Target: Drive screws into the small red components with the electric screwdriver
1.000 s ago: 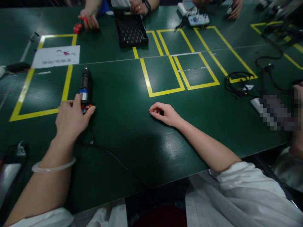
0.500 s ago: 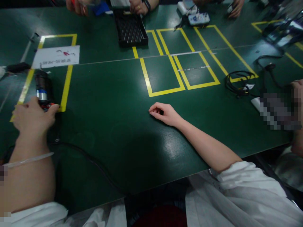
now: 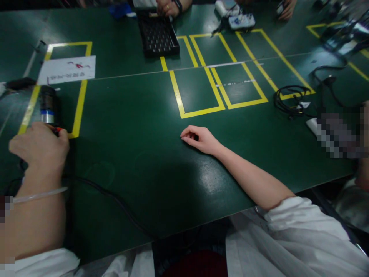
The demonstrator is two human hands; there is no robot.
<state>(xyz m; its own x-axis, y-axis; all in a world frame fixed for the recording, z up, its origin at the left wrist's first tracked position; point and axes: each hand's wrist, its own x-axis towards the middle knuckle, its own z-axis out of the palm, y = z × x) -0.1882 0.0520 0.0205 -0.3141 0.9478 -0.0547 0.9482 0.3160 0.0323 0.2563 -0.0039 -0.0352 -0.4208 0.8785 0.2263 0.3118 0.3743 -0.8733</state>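
At the left, my left hand [image 3: 42, 146] is closed around the near end of a black cylindrical corded tool [image 3: 47, 100]. The tool has a silver and blue band, and a bit of orange shows by my thumb; my hand hides the rest. It lies inside a yellow taped outline [image 3: 80, 102]. My right hand [image 3: 201, 139] rests on the green table [image 3: 138, 115] in the middle, fingers loosely curled against the thumb, with nothing visible in them.
A white paper sign [image 3: 67, 70] lies beyond the tool. A black cable [image 3: 115, 198] runs to the table's front edge. Across the table, a co-worker's hand [image 3: 167, 7] is at a black tray [image 3: 158, 36]. A coiled black cord [image 3: 291, 100] lies at the right.
My left hand has closed further around the black tool, its thumb drawn in. A co-worker's hand at the upper left has moved out of view. My right hand stays put.
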